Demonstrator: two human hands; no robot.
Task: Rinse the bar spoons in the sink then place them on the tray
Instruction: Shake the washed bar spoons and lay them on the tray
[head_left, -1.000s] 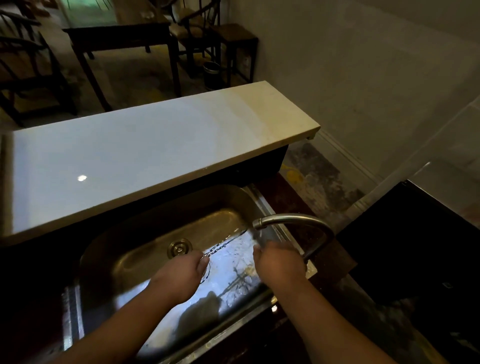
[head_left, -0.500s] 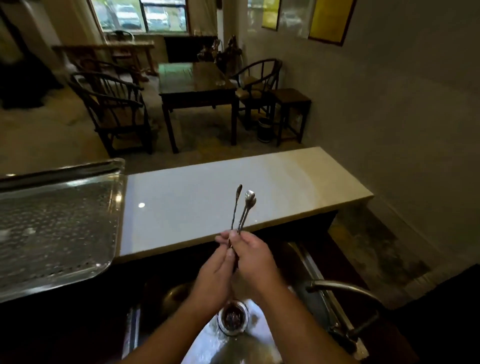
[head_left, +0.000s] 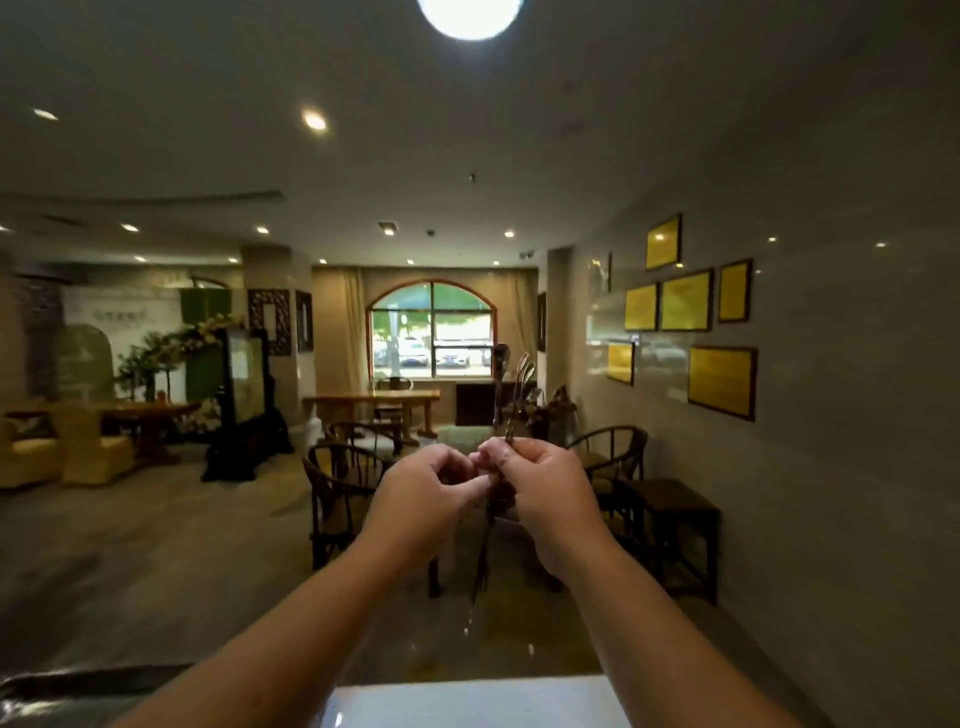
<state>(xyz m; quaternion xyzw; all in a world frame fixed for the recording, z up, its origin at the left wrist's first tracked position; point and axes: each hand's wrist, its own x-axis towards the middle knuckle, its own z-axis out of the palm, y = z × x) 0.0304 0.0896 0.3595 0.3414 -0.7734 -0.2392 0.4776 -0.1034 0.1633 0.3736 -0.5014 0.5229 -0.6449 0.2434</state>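
- Since the earlier frame the view has been lifted off the sink, which is no longer seen, and both hands with the bar spoons (head_left: 517, 400) have been raised in front of the room; the spoons were held upright then, as they are now.
- A blurred, shiny metal edge (head_left: 57, 688) is seen in the lower left corner; whether it belongs to the tray cannot be told.
- Yellow armchairs (head_left: 62, 457) are set on the far left, with a dark framed screen (head_left: 244, 384) and greenery beside them.
- A pale counter (head_left: 467, 701) is seen along the bottom edge, below the forearms.
- An arched window (head_left: 431, 327) is set in the far wall, behind a wooden table (head_left: 374, 400).
- The left hand (head_left: 428, 493) is held with curled fingers, whose tips are pressed to the spoon handles.
- The spoons are kept in the air between the two hands, bowls up, with the handle ends hanging below the hands and over the floor beyond the counter.
- The right hand (head_left: 548, 488) is closed round the handles, which are pinched at its fingertips.
- Dark wooden chairs (head_left: 613, 457) are placed beyond the right hand.
- Yellow framed plaques (head_left: 685, 301) are hung on the right wall.
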